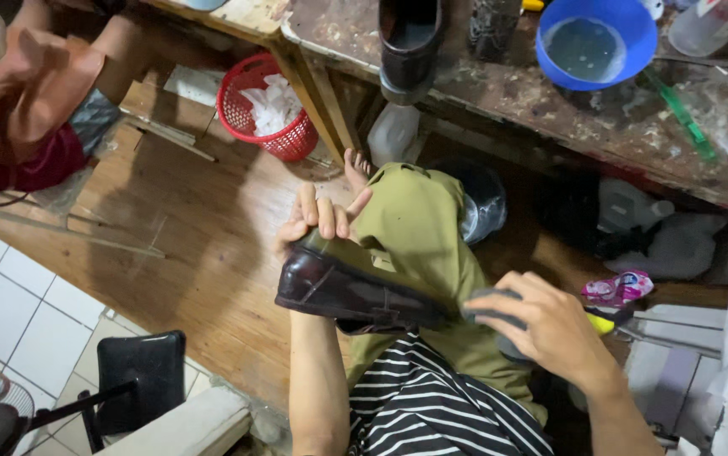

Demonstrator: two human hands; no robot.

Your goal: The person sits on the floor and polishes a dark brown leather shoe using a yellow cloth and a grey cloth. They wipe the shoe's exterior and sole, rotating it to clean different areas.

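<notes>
Left hand (317,221) grip around glossy dark-brown leather shoe (347,291), sideways.

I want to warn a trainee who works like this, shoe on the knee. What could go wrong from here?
The dark leather shoe is steadied only by the left hand at its toe end, on the knee; a hard stroke from the right hand might tip it to the floor. The right hand's grey tool works at the heel end and could smear the olive trousers.
</notes>
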